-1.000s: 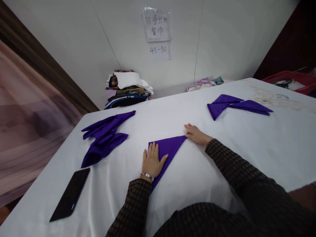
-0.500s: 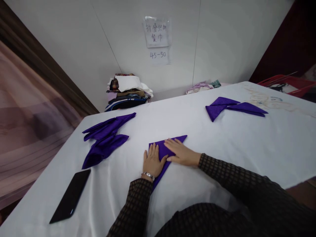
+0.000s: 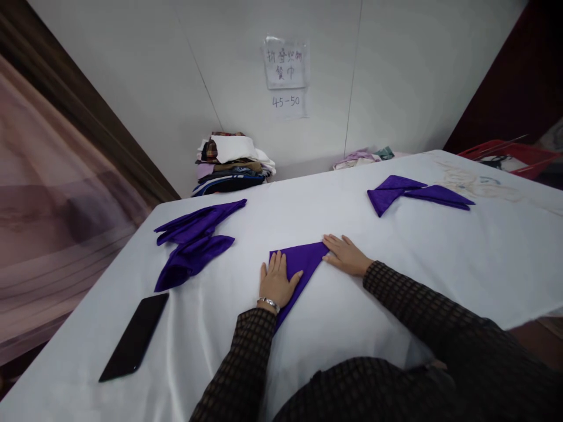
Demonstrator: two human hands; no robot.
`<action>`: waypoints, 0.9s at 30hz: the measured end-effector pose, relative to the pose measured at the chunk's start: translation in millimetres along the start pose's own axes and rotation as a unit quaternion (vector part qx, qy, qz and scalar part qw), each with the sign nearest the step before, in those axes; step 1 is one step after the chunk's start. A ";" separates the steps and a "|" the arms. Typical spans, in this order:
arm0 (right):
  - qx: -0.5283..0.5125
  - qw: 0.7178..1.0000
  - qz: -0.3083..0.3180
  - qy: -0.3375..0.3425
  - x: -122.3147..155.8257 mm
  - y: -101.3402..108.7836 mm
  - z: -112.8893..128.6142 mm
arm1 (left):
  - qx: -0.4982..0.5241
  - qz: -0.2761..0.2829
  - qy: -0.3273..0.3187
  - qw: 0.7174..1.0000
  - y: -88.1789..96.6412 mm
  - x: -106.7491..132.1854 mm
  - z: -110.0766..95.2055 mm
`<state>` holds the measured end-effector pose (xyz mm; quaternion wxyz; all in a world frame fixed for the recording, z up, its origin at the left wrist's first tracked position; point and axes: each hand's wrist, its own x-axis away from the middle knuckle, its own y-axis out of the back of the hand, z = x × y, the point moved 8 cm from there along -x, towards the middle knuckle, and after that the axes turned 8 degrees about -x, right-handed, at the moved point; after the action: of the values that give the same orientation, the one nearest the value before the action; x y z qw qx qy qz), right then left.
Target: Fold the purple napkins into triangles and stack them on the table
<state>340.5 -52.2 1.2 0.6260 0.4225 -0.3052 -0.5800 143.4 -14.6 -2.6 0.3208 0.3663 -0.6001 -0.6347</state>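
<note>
A purple cloth napkin [image 3: 301,258], folded into a triangle, lies flat on the white-covered table in front of me. My left hand [image 3: 278,283] rests open on its left part, fingers stretched out and thumb spread; the wrist and sleeve cover the near corner in part. Over the right-hand tip of the triangle lies my right hand [image 3: 345,255], open and flat, hiding that corner. To the left are crumpled purple napkins [image 3: 193,240], and at the far right lies a folded purple napkin [image 3: 417,193] with pointed ends.
A black phone-like slab [image 3: 135,337] lies at the left of the white tablecloth [image 3: 211,357]. Behind the table are a clothes stack [image 3: 233,167] and more folded cloth [image 3: 358,158]. A red basket [image 3: 523,158] stands at the far right; handwritten paper [image 3: 285,73] hangs on the wall.
My right hand has slid rightward over the napkin, from its middle to its right tip. My left hand stays on the left part. The view has shifted slightly.
</note>
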 end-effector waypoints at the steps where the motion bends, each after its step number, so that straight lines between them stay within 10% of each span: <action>1: 0.005 1.000 -0.003 -0.005 0.3 0.3 -2.9 | 0.001 0.002 0.000 1.000 -0.8 -0.2 0.2; 10: 0.060 0.991 -0.050 -0.109 3.2 21.8 -28.4 | 0.011 0.013 0.006 1.000 -0.6 -0.5 -0.9; 19: -0.032 0.994 0.014 0.106 -41.6 -23.5 103.6 | 0.021 0.035 0.002 0.999 1.0 0.8 -2.6; 27: -0.032 0.993 0.082 0.078 -59.2 -54.8 100.9 | 0.066 0.059 0.009 0.996 0.4 -1.0 -3.3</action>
<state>218.5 -9.9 5.3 0.7067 0.4193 -0.2706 -0.5016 146.8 -15.6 -2.2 0.3377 0.3564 -0.6585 -0.5704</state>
